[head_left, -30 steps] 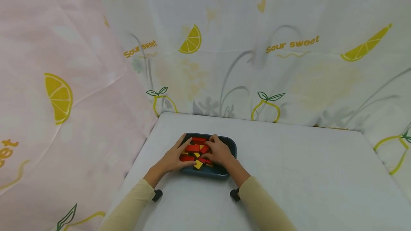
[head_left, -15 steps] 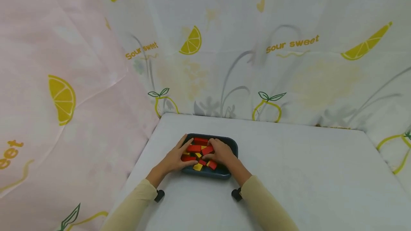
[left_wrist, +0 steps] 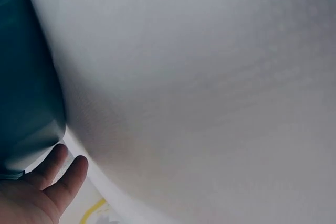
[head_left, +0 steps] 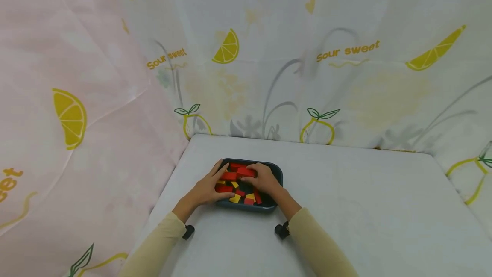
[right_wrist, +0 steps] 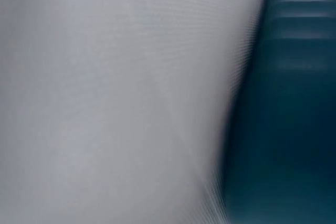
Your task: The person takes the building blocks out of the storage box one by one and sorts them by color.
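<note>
Blocks (head_left: 229, 176), red and yellow, lie jumbled inside a dark blue tray (head_left: 246, 207). One oblong red block (head_left: 245, 172), in the tray's far half, is at the right hand (head_left: 265, 181); that grip appears to pinch it, thumb toward the tray's front, a finger toward its back. How firmly is too small to tell. Good handling here probably means a light pinch across the long sides, the block kept level so that it doesn't nudge its neighbours.

The left hand (head_left: 205, 190) has its grip spread at the tray's left end, thumb reaching in over the blocks; the left wrist view shows two fingers (left_wrist: 71, 184) by the tray's outer wall. Held calmly there, it should steady the tray, provided the thumb pushes nothing aside.

Beneath the tray is a white tabletop (head_left: 357, 200); behind the tray hangs a lemon-printed cloth (head_left: 269, 33). The right wrist view shows no fingers.
</note>
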`<move>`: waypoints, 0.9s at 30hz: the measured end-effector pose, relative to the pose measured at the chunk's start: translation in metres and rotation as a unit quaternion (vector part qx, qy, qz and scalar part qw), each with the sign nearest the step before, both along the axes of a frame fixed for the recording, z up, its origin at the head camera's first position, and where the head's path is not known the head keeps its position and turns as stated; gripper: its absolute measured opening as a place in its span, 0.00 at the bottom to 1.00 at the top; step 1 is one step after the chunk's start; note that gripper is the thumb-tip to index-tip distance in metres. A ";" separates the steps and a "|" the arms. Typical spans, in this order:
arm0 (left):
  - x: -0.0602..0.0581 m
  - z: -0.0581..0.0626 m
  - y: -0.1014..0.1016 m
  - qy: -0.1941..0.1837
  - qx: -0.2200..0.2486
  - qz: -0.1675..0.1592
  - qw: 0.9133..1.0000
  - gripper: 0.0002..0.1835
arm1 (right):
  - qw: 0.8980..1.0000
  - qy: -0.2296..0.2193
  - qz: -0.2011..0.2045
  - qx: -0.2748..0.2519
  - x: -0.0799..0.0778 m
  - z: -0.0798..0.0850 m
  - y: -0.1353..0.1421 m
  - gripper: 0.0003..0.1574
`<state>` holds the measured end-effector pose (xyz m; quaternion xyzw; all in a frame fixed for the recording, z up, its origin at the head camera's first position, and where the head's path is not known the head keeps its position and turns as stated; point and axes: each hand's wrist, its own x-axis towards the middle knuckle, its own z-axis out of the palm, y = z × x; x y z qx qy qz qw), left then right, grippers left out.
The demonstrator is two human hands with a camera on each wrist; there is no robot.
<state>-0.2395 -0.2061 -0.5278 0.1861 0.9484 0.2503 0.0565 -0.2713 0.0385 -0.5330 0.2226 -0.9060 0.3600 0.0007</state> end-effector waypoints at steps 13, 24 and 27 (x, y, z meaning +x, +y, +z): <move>0.000 0.005 -0.001 0.029 -0.064 -0.018 0.997 0.58 | 0.998 0.037 -0.019 -0.047 0.003 0.004 0.002 0.25; -0.002 0.009 0.000 0.022 -0.075 -0.018 0.997 0.61 | 0.995 0.016 -0.011 -0.102 0.005 0.031 0.015 0.23; -0.003 0.008 -0.002 0.017 -0.073 -0.019 0.997 0.62 | 0.995 0.002 -0.003 -0.101 0.005 0.035 0.018 0.24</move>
